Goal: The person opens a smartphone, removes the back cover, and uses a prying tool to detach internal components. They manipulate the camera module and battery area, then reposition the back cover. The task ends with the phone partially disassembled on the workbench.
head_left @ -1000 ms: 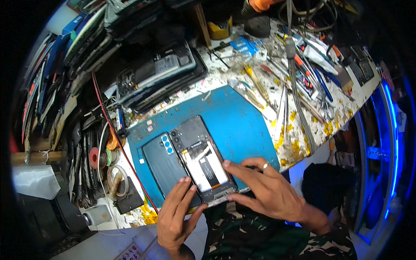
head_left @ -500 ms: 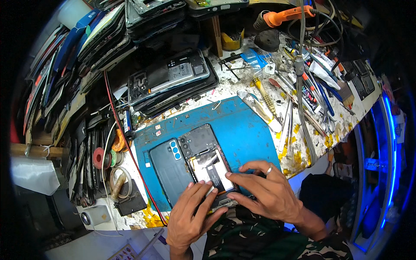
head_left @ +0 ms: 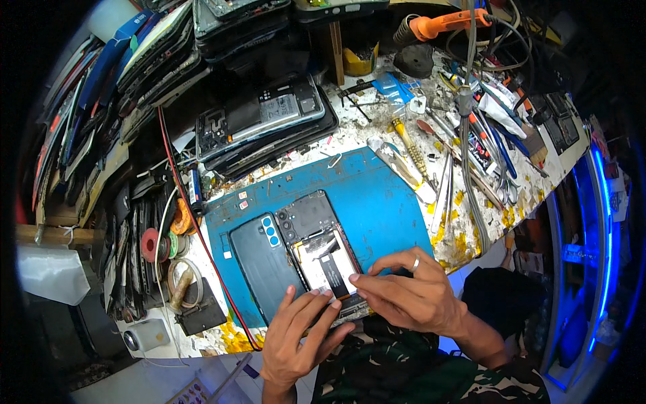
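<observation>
- The opened smartphone (head_left: 311, 214), its back off, lies on the blue work mat (head_left: 387, 202), slightly tilted in plan, its lower end toward the person; it serves as landmark below.
- Left hand (head_left: 296, 340): palm down, fingers extended and slightly spread, fingertips over the smartphone's lower left corner; how hard they press, I cannot tell.
- Right hand (head_left: 422, 296): at the smartphone's lower right edge, thumb and forefinger drawn close together; whether they pinch anything, I cannot tell.
- Inside the smartphone sits a pale battery (head_left: 311, 261) with a dark label; a thin orange strip, probably a flex cable (head_left: 345, 297), crosses just below it.
- Left of the smartphone, close alongside, lies the dark back cover (head_left: 264, 252) with three round camera openings.
- Right of the smartphone, beyond the mat, are metal tweezers (head_left: 441, 195); behind it, a stack of opened devices (head_left: 269, 114).
- Risk: a fingertip or nail catching the flex cable could crease or tear it.
- Risk: hard pressure or prying at one edge might bend or puncture the battery.
- Risk: uneven pushing by the two hands could slide the smartphone against the back cover and scuff it.
</observation>
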`<state>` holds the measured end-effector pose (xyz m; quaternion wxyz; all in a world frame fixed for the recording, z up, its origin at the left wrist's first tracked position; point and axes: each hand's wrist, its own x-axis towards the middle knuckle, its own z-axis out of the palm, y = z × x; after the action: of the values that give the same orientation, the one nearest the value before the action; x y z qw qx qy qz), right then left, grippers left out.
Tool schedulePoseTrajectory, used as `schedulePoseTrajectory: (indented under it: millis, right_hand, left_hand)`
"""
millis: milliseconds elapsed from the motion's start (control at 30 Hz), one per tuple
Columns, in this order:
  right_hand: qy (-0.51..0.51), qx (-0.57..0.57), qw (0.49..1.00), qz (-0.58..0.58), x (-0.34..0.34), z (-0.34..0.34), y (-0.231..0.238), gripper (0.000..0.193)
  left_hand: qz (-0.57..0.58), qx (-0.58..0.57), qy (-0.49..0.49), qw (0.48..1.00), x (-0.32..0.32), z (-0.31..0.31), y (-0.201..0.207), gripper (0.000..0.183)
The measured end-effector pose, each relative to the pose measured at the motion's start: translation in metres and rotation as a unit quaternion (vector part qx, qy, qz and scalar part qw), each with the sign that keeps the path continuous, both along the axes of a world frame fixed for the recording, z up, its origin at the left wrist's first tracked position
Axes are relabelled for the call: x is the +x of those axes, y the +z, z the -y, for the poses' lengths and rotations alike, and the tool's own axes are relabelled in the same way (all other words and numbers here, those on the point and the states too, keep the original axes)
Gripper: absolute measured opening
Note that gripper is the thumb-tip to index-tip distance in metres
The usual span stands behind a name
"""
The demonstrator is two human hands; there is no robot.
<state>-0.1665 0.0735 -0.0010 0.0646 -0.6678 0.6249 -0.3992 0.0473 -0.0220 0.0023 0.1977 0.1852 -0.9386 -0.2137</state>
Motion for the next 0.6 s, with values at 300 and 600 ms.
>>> schedulePoseTrajectory:
  millis: [300,600]
  right_hand:
    - [0.004,-0.006,1.000,0.019,-0.005,-0.012,-0.007,0.026]
    - [0.027,0.002,0.999,-0.022,-0.002,-0.025,-0.005,0.029]
  left_hand:
    - [0.009,0.003,0.017,1.000,-0.003,0.001,-0.004,0.042]
    - [0.022,0.000,-0.009,1.000,-0.006,0.004,0.001,0.037]
